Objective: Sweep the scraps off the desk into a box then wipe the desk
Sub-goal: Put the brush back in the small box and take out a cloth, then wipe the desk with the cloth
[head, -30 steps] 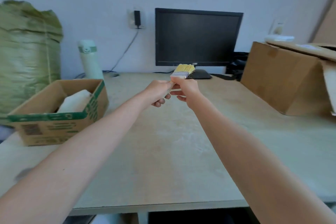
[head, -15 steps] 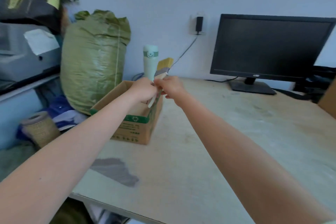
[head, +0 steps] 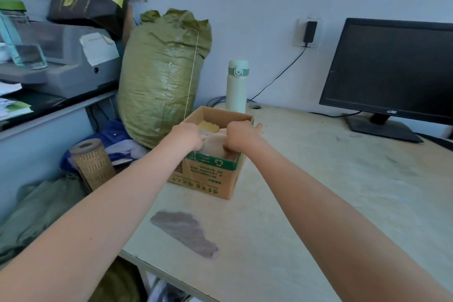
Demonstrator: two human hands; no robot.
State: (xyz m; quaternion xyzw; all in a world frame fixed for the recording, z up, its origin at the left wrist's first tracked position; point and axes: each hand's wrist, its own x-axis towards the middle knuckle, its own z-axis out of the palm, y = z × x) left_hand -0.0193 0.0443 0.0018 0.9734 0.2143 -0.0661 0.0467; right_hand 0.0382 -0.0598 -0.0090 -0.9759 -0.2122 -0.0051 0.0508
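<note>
An open cardboard box [head: 208,175] with a green band stands near the left edge of the pale desk [head: 318,191]. Both my hands are down inside it. My left hand [head: 188,136] is closed around the handle of a brush, whose yellow bristles [head: 208,126] lie in the box just beyond my fingers. My right hand [head: 239,136] has its fingers curled down onto a pale cloth [head: 215,146] that fills the near part of the box. The brush handle is hidden by my hands.
A dark grey patch [head: 186,233] marks the desk near its front left corner. A white flask [head: 237,86] stands behind the box, a black monitor [head: 392,68] at the right. Off the desk's left edge are a green sack [head: 164,76], a woven roll [head: 92,164] and a printer [head: 68,64].
Both hands carried the brush from mid-desk leftward to the box and lowered it inside. My view swung left with them. The right hand now rests on the pale cloth.
</note>
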